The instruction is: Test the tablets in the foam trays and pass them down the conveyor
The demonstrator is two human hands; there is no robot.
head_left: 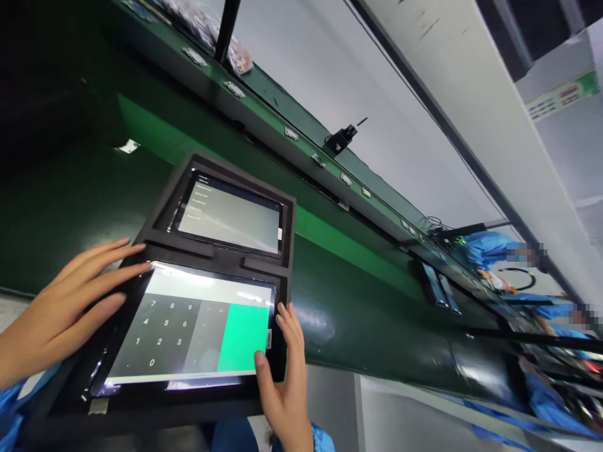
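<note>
Below me is a black foam tray (pixel 221 254) with two recesses, each bearing a tablet. The near tablet (pixel 164 326) shows a calculator keypad with a bright green panel on its right. On the far tablet (pixel 226 216) a short text list is lit. My left hand (pixel 75 301) lies with fingers stretched over the tray's left side, its fingertips at the near tablet's upper left corner. At the lower right, my right hand (pixel 287 383) has its thumb on the screen's green edge and its fingers along the tray's right rim, spread apart.
A green workbench (pixel 339 314) runs off to the right. Along its raised ledge sit several small parts (pixel 292 134) and a black device with an antenna (pixel 342 139). Farther right lie more tablets (pixel 433 284), and co-workers in blue sleeves (pixel 490 249) are at the bench.
</note>
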